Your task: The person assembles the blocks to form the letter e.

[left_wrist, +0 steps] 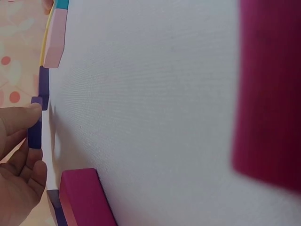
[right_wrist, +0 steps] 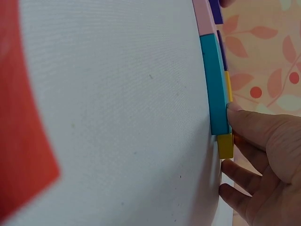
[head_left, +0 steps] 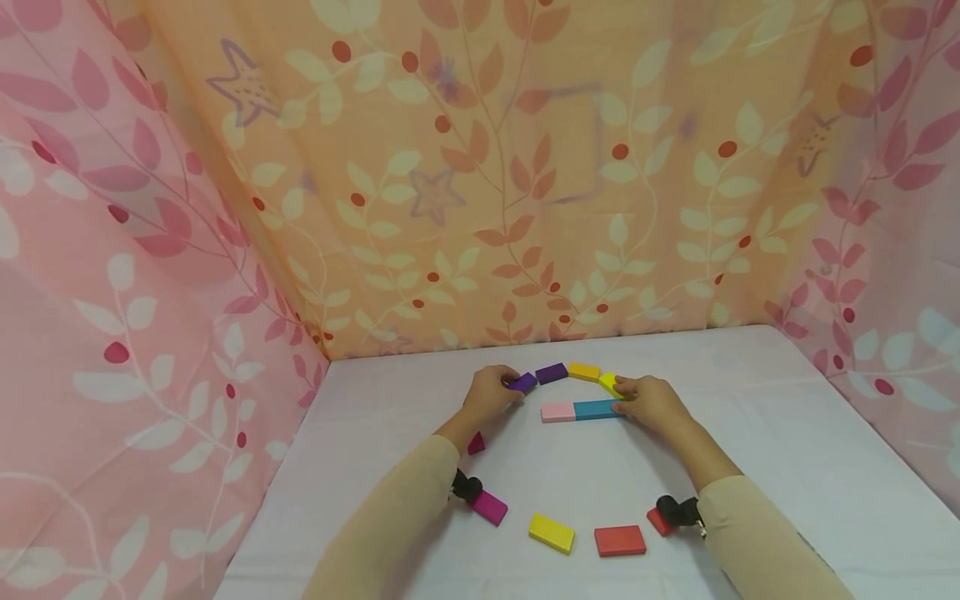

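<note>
My left hand [head_left: 491,393] pinches a purple block [head_left: 523,382] between thumb and fingers at the upper left of a loose ring of blocks. Beside it lies a second purple block [head_left: 551,372], then a yellow block [head_left: 584,372]. My right hand [head_left: 654,402] pinches another yellow block [head_left: 610,383] at the upper right, its thumb passing close by the end of a blue block [right_wrist: 215,84]. That blue block sits end to end with a pink block [head_left: 557,412] inside the ring. Part of the held yellow block is hidden behind the fingers.
Nearer the front lie a magenta block [head_left: 491,507], a yellow block [head_left: 552,533] and a red block [head_left: 620,541]. A smaller-looking red block [head_left: 659,522] is partly covered by the right wrist camera. By the left forearm shows a dark pink block [head_left: 476,443]. Patterned curtains [head_left: 480,208] surround the white table [head_left: 795,450].
</note>
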### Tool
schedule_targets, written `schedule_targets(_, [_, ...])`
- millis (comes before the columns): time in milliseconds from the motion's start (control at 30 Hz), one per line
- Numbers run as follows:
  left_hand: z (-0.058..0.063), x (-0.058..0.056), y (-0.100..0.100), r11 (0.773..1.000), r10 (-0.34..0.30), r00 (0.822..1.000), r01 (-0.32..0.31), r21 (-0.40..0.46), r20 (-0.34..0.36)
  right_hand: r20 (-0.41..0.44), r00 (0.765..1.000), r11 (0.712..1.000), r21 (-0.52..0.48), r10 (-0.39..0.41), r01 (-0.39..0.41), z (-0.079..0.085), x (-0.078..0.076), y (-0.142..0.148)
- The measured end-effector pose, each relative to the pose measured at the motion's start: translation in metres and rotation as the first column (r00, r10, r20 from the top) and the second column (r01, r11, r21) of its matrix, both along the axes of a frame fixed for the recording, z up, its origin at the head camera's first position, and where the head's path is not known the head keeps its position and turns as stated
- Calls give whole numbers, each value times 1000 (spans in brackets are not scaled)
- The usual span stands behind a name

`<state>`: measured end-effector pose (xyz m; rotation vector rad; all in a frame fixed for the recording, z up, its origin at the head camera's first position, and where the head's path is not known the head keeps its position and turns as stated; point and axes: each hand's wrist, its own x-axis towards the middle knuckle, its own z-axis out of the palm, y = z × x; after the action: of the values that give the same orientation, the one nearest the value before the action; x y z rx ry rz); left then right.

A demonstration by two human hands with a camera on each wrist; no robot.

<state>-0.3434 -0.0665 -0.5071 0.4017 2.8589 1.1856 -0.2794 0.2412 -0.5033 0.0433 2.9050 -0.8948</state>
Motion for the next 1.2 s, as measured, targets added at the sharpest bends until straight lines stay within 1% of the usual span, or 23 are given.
schedule_targets(200, [2,3,3,999,20,1000,-20,-42,15,-9,1000,1000,2,6,-6,-1,3,-2])
schedule_targets(333, [2,4,4,999,4,1000,-4,-40,13,-10,1000,1000,10,11,-11,-2,5,-2])
schedule_targets(433, [2,5,5,1000,-12,1000,12,-20,17,-12,1000,1000,13,12,-12,-2,5,-2])
schedule_targets(500, [2,5,6,1000,-14,999,14,-16,30,-17,1000,1000,15,17,-17,-1,5,-1])
schedule_targets(667, [1,4,7,999,-4,999,6,-34,54,-21,999,1000,10,30,-29,2,4,0])
schedule_targets(833, [1,2,9,998,5,998,-2,-63,56,-24,999,1000,9,27,-27,3,3,2])
schedule_targets(1067, [7,4,12,998,7,997,-3,-61,77,-25,999,999,16,41,-40,3,3,4])
schedule_targets(1200, [7,3,12,996,29,994,-20,-82,106,-23,999,999,14,39,-39,2,2,3])
